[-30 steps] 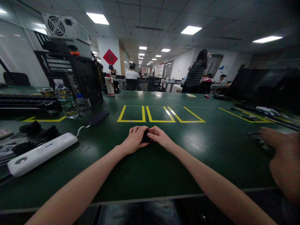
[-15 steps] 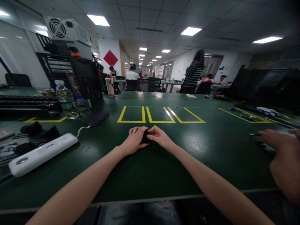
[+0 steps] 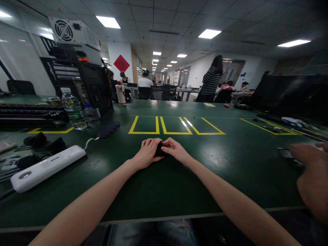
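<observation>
1 black object (image 3: pixel 159 150) is located on the desk (image 3: pixel 205 201), below the middle of the 3 yellow tape outlines (image 3: pixel 177 133), between the hands. Left hand (image 3: pixel 146 153): grip wrapped over the object. Right hand (image 3: pixel 176 151): grip pinching its right side. Adjacent items, left: 2 bottles (image 3: pixel 74 111) and 1 white bar-shaped device (image 3: pixel 48 167). The fingers cover most of the object; its type cannot be determined. 1 co-worker's hand (image 3: pixel 311 160) enters from the right edge, cut off, its item (image 3: pixel 285 152) blurred.
</observation>
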Available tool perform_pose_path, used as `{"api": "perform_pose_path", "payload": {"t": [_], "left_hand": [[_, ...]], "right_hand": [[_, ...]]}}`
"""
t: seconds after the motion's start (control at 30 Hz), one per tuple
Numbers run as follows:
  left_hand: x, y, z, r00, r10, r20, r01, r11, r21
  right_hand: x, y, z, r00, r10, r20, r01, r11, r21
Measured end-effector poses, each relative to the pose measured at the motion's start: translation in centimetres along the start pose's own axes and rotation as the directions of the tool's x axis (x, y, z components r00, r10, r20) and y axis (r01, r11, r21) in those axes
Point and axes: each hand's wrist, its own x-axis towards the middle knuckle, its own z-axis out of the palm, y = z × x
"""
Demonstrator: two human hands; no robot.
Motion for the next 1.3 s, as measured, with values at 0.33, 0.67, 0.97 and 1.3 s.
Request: {"api": "perform_pose_path", "payload": {"t": [0.33,0.67,0.97,1.3], "left_hand": [[-0.04,-0.2,0.3,1.0,0.002,-0.012,-0.002,1.0,-0.019],[-0.07,0.1,-0.26,1.0,-0.004,0.019,0.004,1.0,-0.02],[-0.02,-0.06,0.01,1.0,-0.007,0.011,0.007,1.0,-0.011],[0.01,0.08,-0.07,1.0,-0.012,0.003,0.012,1.0,-0.009]], "right_hand": [[-0.1,-0.37,-0.05,0.995,0.102,0.013,-0.101,0.994,-0.039],[0.13,0.25,-0.08,0.999,0.03,-0.02,-0.031,0.997,-0.065],[-0.29,-0.45,-0.15,0.999,0.025,0.048,-0.022,0.997,-0.07],[0.1,-0.02,0.05,0.999,0.042,-0.031,-0.042,0.999,-0.02]]}}
